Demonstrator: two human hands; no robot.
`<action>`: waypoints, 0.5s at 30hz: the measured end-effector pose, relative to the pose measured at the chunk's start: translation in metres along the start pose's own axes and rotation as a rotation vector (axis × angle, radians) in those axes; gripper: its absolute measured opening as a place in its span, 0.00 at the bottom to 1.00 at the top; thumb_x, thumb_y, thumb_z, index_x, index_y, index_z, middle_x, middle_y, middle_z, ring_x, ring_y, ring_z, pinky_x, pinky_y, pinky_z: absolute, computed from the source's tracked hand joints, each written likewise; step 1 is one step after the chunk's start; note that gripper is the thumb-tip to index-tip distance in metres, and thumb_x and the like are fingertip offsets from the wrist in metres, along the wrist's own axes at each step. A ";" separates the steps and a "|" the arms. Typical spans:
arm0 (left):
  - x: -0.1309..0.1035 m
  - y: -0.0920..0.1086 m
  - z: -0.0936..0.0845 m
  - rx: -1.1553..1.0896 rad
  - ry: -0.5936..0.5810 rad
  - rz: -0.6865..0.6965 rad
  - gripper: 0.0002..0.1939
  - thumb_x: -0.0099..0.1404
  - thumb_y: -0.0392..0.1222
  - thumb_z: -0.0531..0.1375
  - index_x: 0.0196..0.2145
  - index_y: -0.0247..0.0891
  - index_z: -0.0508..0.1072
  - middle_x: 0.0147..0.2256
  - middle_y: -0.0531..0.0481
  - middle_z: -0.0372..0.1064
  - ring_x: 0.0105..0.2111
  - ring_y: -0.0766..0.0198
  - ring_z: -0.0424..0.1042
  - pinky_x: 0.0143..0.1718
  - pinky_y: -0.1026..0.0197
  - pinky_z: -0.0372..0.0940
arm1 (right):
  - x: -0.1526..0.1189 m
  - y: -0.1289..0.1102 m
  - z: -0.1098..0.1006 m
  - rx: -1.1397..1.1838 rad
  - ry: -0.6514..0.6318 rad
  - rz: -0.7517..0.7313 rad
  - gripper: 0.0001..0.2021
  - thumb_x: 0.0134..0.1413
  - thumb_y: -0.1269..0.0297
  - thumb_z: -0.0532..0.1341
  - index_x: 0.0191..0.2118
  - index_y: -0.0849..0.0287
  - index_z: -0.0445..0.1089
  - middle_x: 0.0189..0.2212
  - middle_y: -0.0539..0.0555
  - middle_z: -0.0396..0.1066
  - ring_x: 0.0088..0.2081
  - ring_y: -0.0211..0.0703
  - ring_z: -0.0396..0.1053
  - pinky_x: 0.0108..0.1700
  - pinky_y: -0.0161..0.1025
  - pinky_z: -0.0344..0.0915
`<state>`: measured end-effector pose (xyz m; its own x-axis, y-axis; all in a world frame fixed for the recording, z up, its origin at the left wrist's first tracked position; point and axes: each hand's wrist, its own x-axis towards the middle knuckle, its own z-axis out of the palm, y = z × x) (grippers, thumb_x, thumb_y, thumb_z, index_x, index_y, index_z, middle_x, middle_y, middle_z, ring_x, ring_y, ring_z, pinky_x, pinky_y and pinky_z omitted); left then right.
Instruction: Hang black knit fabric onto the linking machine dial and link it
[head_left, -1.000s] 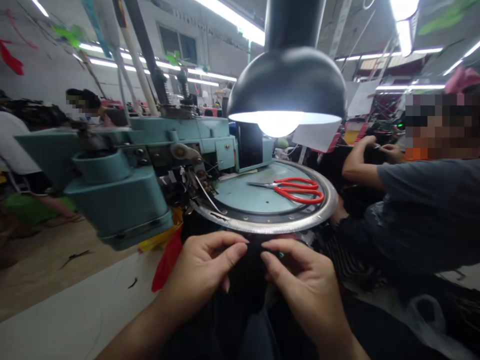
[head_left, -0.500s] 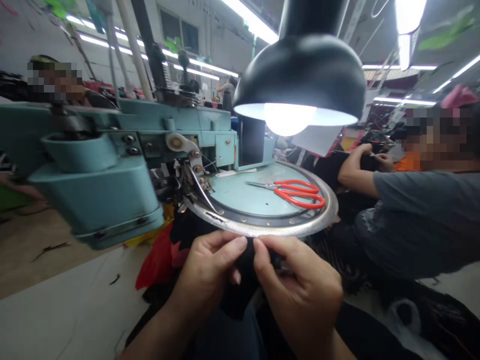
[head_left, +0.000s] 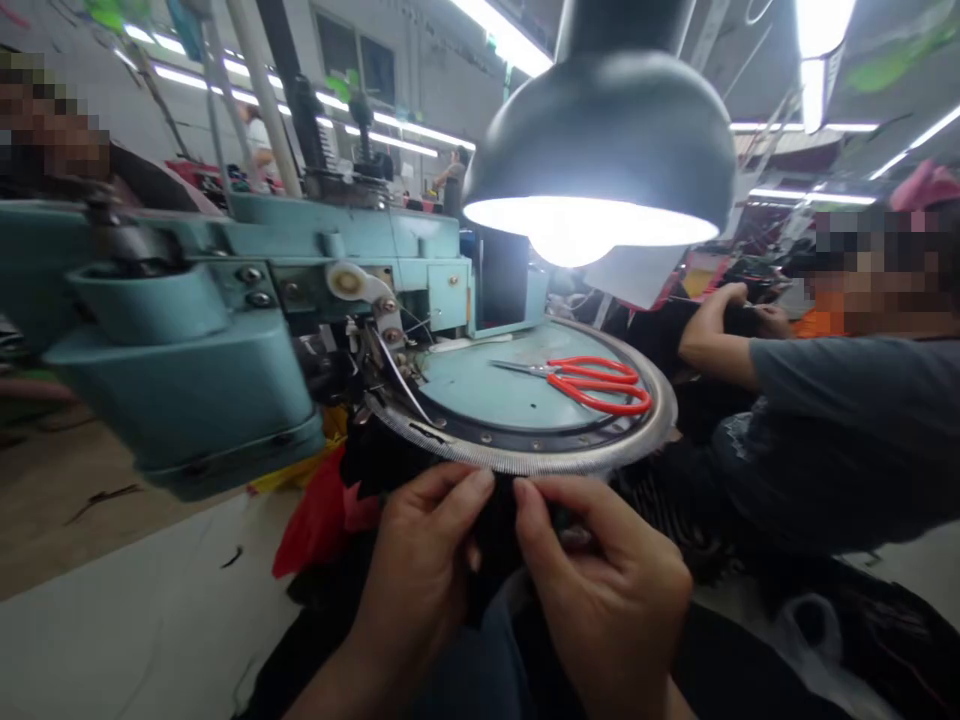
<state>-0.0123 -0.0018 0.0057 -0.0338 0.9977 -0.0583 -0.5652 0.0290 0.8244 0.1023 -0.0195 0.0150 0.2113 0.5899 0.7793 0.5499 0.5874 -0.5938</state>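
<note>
Black fabric (head_left: 496, 530) hangs at the front edge of the toothed metal ring (head_left: 517, 464) of a green linking machine (head_left: 375, 240). My left hand (head_left: 427, 545) pinches the fabric's upper edge between thumb and forefinger, just under the ring. Close on its right, my right hand (head_left: 607, 575) pinches the same edge, a small gap between the two thumbs. The lower fingers of both hands are partly hidden. Red-handled scissors (head_left: 596, 383) lie on the round green plate (head_left: 472, 390) inside the ring, apart from my hands.
A dark lamp (head_left: 600, 150) with a lit bulb hangs low over the plate. The machine's bulky head (head_left: 184, 390) stands to the left. Red cloth (head_left: 315, 515) hangs below it. A co-worker in a grey shirt (head_left: 862, 430) sits close on the right; another person leans in at far left.
My right thumb and forefinger have shifted slightly right, widening the gap between my hands. The person at the far left has come nearer. The scissors stay where they were.
</note>
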 end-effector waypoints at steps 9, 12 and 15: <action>-0.003 -0.001 0.001 0.126 0.046 0.054 0.14 0.54 0.48 0.71 0.26 0.34 0.76 0.18 0.57 0.64 0.16 0.75 0.55 0.16 0.73 0.53 | 0.001 -0.001 0.000 0.003 -0.009 0.028 0.04 0.54 0.71 0.66 0.30 0.58 0.77 0.23 0.45 0.76 0.21 0.32 0.70 0.30 0.28 0.70; 0.000 -0.006 -0.003 0.315 0.068 0.181 0.13 0.59 0.49 0.67 0.27 0.35 0.76 0.20 0.55 0.68 0.17 0.72 0.62 0.19 0.71 0.59 | 0.002 -0.001 0.001 0.002 0.009 0.036 0.04 0.54 0.71 0.66 0.29 0.58 0.77 0.22 0.45 0.75 0.20 0.32 0.69 0.30 0.29 0.70; 0.003 -0.005 -0.010 0.754 0.177 0.655 0.11 0.60 0.44 0.67 0.25 0.37 0.75 0.21 0.54 0.71 0.20 0.67 0.68 0.23 0.67 0.63 | 0.002 0.000 0.000 0.006 0.039 0.052 0.05 0.54 0.71 0.67 0.28 0.58 0.76 0.21 0.44 0.74 0.20 0.32 0.69 0.28 0.29 0.68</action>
<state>-0.0175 0.0008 -0.0046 -0.3062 0.8098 0.5004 0.2740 -0.4285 0.8610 0.1025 -0.0182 0.0162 0.2712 0.5975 0.7546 0.5330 0.5596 -0.6347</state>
